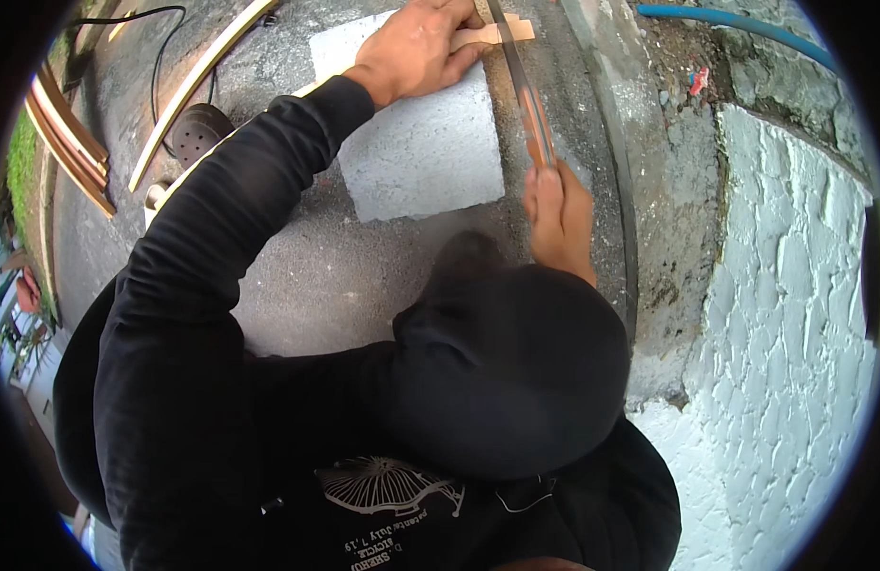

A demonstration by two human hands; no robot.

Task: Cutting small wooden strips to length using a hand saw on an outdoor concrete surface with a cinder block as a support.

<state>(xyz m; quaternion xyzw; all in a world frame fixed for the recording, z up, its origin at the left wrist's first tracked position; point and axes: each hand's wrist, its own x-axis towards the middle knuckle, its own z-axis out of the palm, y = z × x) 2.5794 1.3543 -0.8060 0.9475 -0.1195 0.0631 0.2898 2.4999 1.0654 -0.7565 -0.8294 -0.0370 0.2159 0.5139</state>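
My left hand (416, 48) is closed around a pale wooden strip (519, 30), pressing it down near the far edge of a light grey concrete block (421, 157). The strip's end sticks out past the block's right side. Across that end lies the long, thin metal blade of a handsaw (512, 59), seen almost edge-on with its teeth not visible. My right hand (561, 214) grips its brown handle, right of the block. The blade's far tip runs out of view at the top.
Long wooden strips (202, 81) lie on the left, with more stacked planks (71, 143) beyond. A dark perforated clog (200, 128) and a black cable (156, 86) are nearby. A concrete kerb (602, 105), blue hose (744, 27) and white textured wall (782, 314) bound the right.
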